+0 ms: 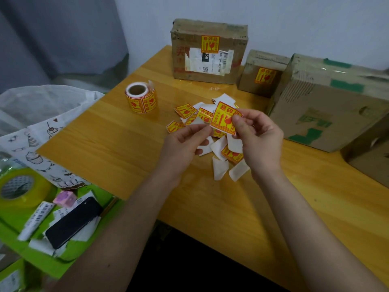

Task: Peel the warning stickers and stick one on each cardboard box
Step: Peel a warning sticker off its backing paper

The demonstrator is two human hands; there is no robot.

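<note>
Right hand (260,135) pinches the warning sticker (225,118) while left hand (185,142) pinches its white backing (197,123)

The right hand (260,140) covers the lower right corner of the held sticker (225,119), and its thumb hides part of the print. Under both hands, the pile of loose stickers and backing papers (219,152) is partly hidden. Right of that pile, the large cardboard box (328,110) is cut off by the picture's right edge. The small print on the shipping label (208,62) of the tall box behind the pile is too small to read. Far left of the pile, the tape roll (21,186) is blurred.
</note>
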